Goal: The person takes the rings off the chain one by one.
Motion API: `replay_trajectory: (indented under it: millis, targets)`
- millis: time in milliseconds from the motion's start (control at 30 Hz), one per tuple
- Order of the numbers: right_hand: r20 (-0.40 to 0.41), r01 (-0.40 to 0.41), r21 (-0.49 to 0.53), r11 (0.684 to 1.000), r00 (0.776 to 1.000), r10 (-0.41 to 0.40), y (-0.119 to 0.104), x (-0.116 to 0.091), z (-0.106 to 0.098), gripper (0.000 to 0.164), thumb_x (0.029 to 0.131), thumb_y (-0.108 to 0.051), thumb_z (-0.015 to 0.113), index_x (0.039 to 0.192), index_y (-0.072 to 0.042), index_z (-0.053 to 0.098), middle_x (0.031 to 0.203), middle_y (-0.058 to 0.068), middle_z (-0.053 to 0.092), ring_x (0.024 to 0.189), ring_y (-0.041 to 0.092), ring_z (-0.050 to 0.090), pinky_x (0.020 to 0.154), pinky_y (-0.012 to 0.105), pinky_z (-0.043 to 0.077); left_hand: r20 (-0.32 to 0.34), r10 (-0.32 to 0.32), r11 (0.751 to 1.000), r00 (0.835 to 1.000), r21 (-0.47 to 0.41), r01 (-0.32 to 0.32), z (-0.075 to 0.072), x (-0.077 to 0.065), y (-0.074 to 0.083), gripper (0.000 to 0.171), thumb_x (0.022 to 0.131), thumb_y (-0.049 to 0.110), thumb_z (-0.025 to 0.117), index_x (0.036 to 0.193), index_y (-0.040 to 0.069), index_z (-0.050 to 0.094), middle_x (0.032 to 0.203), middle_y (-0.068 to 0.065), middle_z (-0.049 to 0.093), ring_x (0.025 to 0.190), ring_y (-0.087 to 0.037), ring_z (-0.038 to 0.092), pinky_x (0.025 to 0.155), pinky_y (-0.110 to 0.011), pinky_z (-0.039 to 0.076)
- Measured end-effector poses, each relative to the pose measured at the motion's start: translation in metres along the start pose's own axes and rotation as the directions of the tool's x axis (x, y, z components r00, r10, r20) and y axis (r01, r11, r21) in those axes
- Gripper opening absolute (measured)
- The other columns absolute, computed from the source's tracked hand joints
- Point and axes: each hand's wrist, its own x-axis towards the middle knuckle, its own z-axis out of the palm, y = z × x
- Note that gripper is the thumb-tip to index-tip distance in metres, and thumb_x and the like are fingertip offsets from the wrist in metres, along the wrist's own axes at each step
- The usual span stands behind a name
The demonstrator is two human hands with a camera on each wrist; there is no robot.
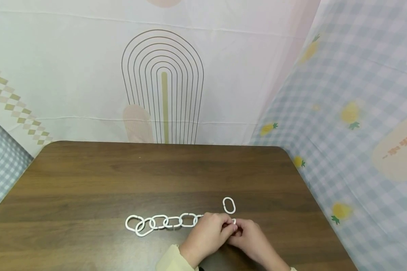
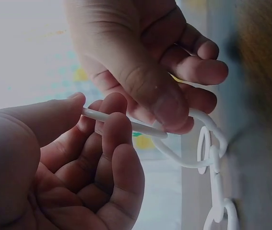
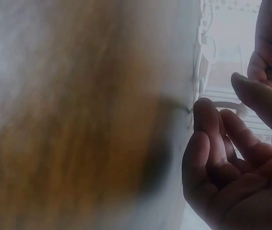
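Note:
A chain of white plastic oval links point(image 1: 160, 215) lies across the table, its right end reaching under my left hand point(image 1: 208, 233). In the left wrist view, the left thumb and fingers pinch a white link point(image 2: 147, 130), seen nearly edge-on. My right hand point(image 1: 252, 239) is close beside it and pinches the end link point(image 2: 176, 160) of the chain between thumb and fingers. The two links meet near the right thumb; whether they are joined cannot be told. Fingers hide much of both. A loose white link point(image 1: 234, 206) lies just beyond the hands.
The brown wooden table point(image 1: 88, 177) has rounded far corners. A printed pale cloth point(image 1: 230, 75) hangs behind it, and a blue checked cloth point(image 1: 325, 94) with pineapple prints hangs along the right side.

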Motion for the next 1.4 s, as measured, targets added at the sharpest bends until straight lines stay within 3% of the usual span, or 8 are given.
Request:
replay_trajectory:
  millis: [167, 367, 767, 1400]
  targets:
    - [-0.018, 0.000, -0.032, 0.999, 1.000, -0.001, 0.000, 0.000, 0.001, 0.015, 0.076, -0.004, 0.075, 0.076, -0.016, 0.066, 0.059, -0.011, 0.052, 0.053, -0.002, 0.045, 0.050, 0.020, 0.040, -0.004, 0.001, 1.000, 1.000, 0.000, -0.001, -0.002, 0.001, 0.002, 0.012, 0.093, 0.025, 0.072, 0.083, 0.019, 0.074, 0.075, 0.014, 0.068, 0.065, 0.007, 0.053, 0.061, -0.010, 0.041]
    - [-0.021, 0.021, -0.007, 1.000, 1.000, -0.021, 0.000, -0.001, 0.001, 0.015, 0.086, -0.015, 0.077, 0.075, -0.019, 0.069, 0.062, -0.011, 0.061, 0.058, 0.000, 0.054, 0.058, 0.021, 0.046, -0.015, 0.009, 1.000, 1.000, -0.005, -0.009, -0.004, 0.001, 0.001, 0.010, 0.093, 0.023, 0.072, 0.085, 0.018, 0.075, 0.078, 0.012, 0.070, 0.068, 0.006, 0.056, 0.063, -0.011, 0.044]
    - [-0.065, 0.003, 0.021, 1.000, 0.998, -0.002, -0.002, -0.002, -0.001, 0.010, 0.089, -0.026, 0.077, 0.083, -0.018, 0.076, 0.067, -0.011, 0.068, 0.062, 0.002, 0.063, 0.062, 0.021, 0.049, -0.037, -0.029, 0.999, 0.999, -0.041, 0.028, -0.011, 0.003, -0.003, 0.009, 0.092, 0.021, 0.071, 0.084, 0.019, 0.074, 0.076, 0.013, 0.069, 0.065, 0.005, 0.053, 0.060, -0.014, 0.042]
    - [-0.079, -0.027, 0.064, 0.998, 0.996, 0.032, -0.006, -0.001, -0.011, 0.009, 0.091, -0.018, 0.075, 0.087, -0.009, 0.074, 0.075, -0.001, 0.072, 0.063, 0.006, 0.067, 0.061, 0.022, 0.051, -0.017, -0.120, 0.984, 0.993, -0.134, 0.116, -0.020, 0.005, -0.015, 0.018, 0.097, 0.022, 0.066, 0.081, 0.017, 0.072, 0.067, 0.017, 0.059, 0.061, 0.004, 0.050, 0.058, -0.017, 0.042]
